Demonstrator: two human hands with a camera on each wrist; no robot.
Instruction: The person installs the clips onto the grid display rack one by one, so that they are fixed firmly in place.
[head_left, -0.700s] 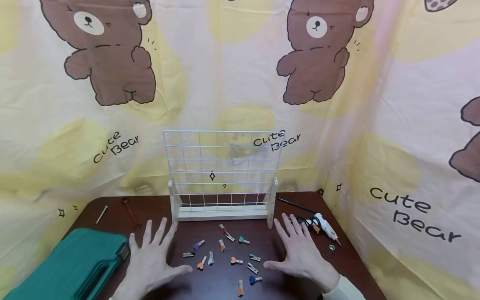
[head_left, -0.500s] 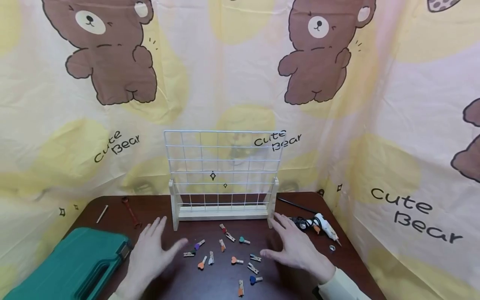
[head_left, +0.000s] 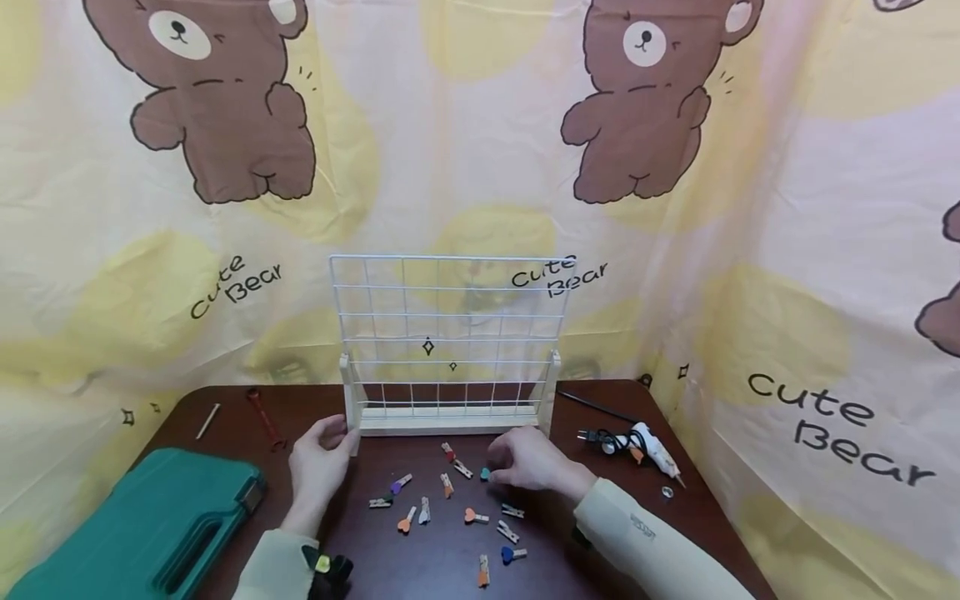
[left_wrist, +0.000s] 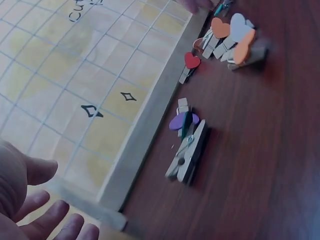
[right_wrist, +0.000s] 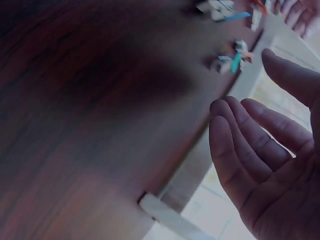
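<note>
Small wooden clothespins with coloured hearts lie scattered on the table, among them a red one (head_left: 448, 452), a purple one (head_left: 401, 483), a white one (head_left: 424, 510) and a dark blue one (head_left: 513, 554). Behind them stands a white wire grid rack (head_left: 450, 421) on a wooden base. My left hand (head_left: 321, 467) is beside the rack's left foot, thumb and fingers apart, holding nothing visible. Over the right side of the clothespins hovers my right hand (head_left: 532, 460), nearest the teal-heart clothespin (head_left: 484, 474). Its fingers bend loosely and the thumb stands apart, with nothing between them (right_wrist: 265, 135).
A green plastic case (head_left: 135, 525) occupies the left side. Behind it lie a red wrench (head_left: 266, 419) and a short metal rod (head_left: 207, 421). At the right are a white glue gun (head_left: 656, 454) with its black cord and a small round item (head_left: 667, 492). A patterned cloth (head_left: 450, 167) hangs behind.
Both hands were spread wide at the sides. My right hand has moved left toward the teal-heart clothespin; the left has moved in toward the rack's left foot. Fingers are now more bent.
</note>
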